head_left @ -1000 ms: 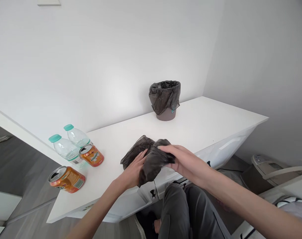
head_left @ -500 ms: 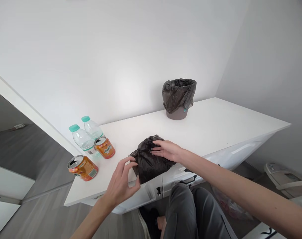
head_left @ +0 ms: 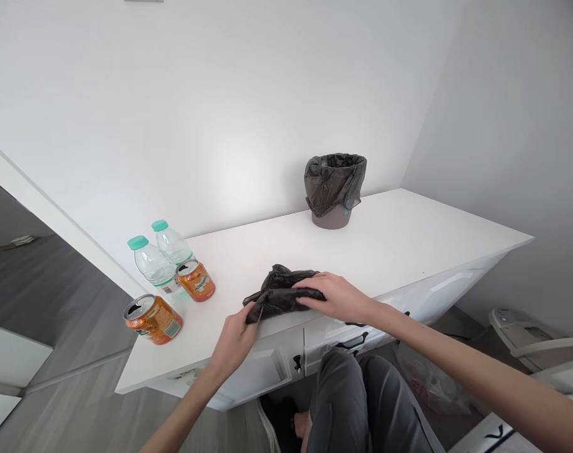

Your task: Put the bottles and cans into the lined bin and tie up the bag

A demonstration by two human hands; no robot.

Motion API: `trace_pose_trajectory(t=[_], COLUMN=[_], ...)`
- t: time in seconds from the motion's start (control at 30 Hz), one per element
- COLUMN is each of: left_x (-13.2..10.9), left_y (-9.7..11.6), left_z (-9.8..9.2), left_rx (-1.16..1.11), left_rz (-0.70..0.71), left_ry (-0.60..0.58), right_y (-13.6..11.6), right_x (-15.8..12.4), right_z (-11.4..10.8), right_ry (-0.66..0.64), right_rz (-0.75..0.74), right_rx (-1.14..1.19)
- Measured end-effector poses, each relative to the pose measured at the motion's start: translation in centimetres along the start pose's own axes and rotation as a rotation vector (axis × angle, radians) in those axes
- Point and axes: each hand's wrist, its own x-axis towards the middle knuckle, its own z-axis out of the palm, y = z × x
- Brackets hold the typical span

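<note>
A crumpled black plastic bag (head_left: 281, 302) lies folded over at the front edge of the white dresser top (head_left: 385, 245). My left hand (head_left: 239, 333) pinches its left end between thumb and fingers. On its right end, my right hand (head_left: 331, 294) grips the folded plastic, thumb below and fingers on top. Left of the bag stand two orange soda cans, the nearer one (head_left: 154, 319) and the farther one (head_left: 195, 281), both with opened tops. Behind them are two clear bottles with teal caps, the left one (head_left: 151, 261) and the right one (head_left: 170, 242).
A small grey-brown bin (head_left: 332, 218) lined with a black bag stands at the back against the wall. Drawers with black handles (head_left: 352, 341) are under the top, close to my knees (head_left: 343, 390). A pale plastic chair-like object (head_left: 526, 333) is on the floor at right.
My left hand has closed on the bag's left end. The bag's front part, which hung over the edge, is now folded up and flatter, with my right hand gripping its right side.
</note>
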Motion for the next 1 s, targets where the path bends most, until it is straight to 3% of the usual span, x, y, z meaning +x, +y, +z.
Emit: trace_pose_trajectory(t=[0.13,0.27,0.37,0.43,0.53,0.63,0.73,0.87,1.0], left_x=[0.8,1.8,3.2,4.5,6.1,6.8,6.7,6.2,5.3], left_y=[1.9,3.6,3.6,2.8,1.0,-0.3,-1.0,-2.2,-4.2], left_z=[-0.8,0.6,2.6,3.7,4.8,5.4,5.7,5.3,3.6], left_rx=[0.018,0.305,0.507,0.574,0.591,0.563,0.549,0.545,0.491], left_rz=[-0.007,0.253,0.418,0.407,0.332,0.315,0.307,0.270,0.297], left_ry=[0.129,0.373,0.286,0.189,0.113,0.104,0.097,0.084,0.030], right_y=[2.4,4.3,5.3,5.3,3.9,2.2,2.2,4.6,6.3], right_x=[2.8,6.0,7.4,7.7,7.4,6.4,5.2,3.8,3.3], right_z=[0.7,2.1,2.9,3.0,3.0,3.6,5.0,6.7,7.2], right_ry=[0.062,0.025,-0.024,-0.030,0.126,0.223,0.141,0.084,0.064], right_rz=[0.121,0.178,0.212,0.243,0.276,0.065,-0.078,0.012,0.018], right_rx=[0.006,-0.054,-0.076,-0.102,-0.224,-0.325,-0.376,-0.398,-0.377])
